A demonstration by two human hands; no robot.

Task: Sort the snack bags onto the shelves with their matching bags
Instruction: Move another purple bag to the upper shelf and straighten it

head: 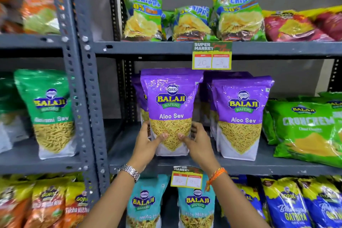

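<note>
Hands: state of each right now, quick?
Left hand: closed on the left side of the upright purple Aloo Sev pouch.
Right hand: closed on the same pouch's right side.

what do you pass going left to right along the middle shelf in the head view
green Balaji sev bag → grey shelf upright → purple Aloo Sev bag held in both hands → second purple Aloo Sev bag → green Crunchem bag
</note>
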